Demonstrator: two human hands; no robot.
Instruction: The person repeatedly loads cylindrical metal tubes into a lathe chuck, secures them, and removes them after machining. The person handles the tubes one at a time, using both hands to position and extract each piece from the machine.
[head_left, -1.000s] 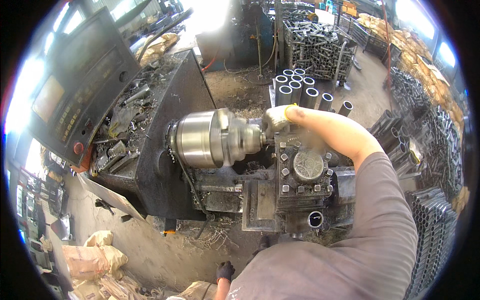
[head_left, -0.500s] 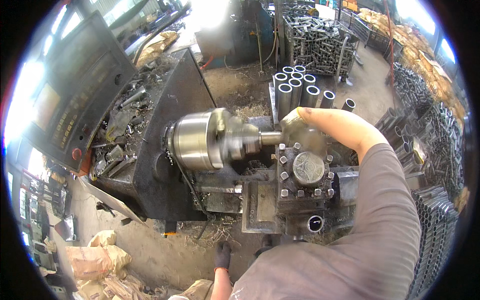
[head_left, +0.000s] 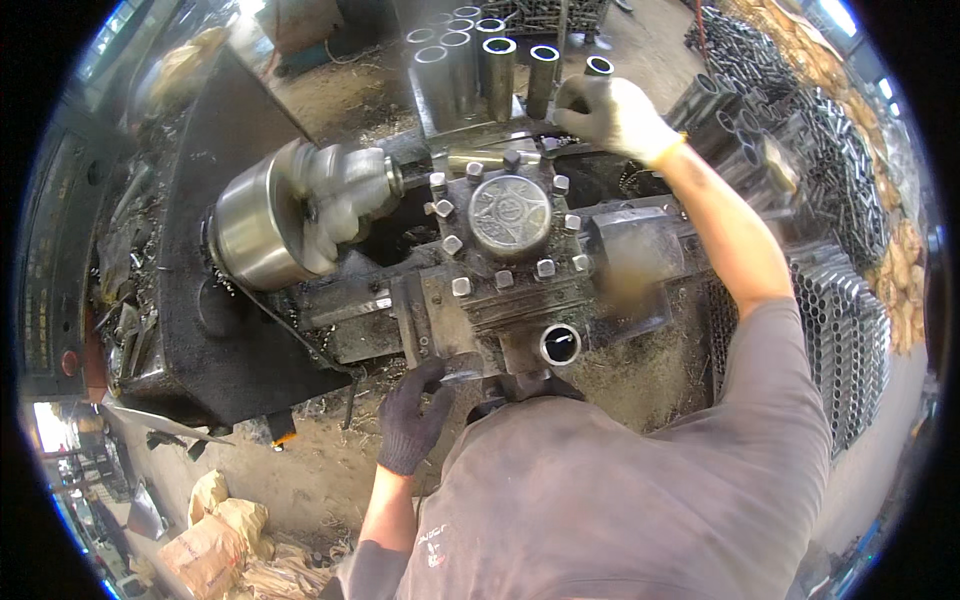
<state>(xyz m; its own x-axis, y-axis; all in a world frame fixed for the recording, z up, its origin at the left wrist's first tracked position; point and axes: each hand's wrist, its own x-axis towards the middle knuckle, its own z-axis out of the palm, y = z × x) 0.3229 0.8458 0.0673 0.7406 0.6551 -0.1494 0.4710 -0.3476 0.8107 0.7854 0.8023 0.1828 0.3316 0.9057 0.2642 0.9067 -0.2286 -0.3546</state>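
My left hand [head_left: 412,415], in a dark knitted glove, is at the near edge of the lathe carriage, fingers apart and nothing seen in them. My right hand [head_left: 618,118], in a pale glove, reaches across the machine, slightly blurred. Its fingers curve with a gap beside the thumb, just in front of a standing metal tube [head_left: 598,66] whose lower part it hides. I cannot make out contact. Left of it stand several similar tubes [head_left: 498,80]. A lathe chuck [head_left: 262,215] is at left, its jaws blurred. Between my hands is the tool post [head_left: 510,215] with square-headed bolts.
An open-ended tube [head_left: 560,345] stands before the tool post. Stacked tubes [head_left: 835,340] and heaped metal parts [head_left: 840,150] lie at right. The dark headstock [head_left: 215,300] and a chip-strewn ledge [head_left: 130,270] are at left; paper sacks [head_left: 215,545] lie at lower left.
The view has shifted. My right hand has moved from beside the chuck and tool post to the tubes beyond. My left hand has risen from low down to the carriage's near edge.
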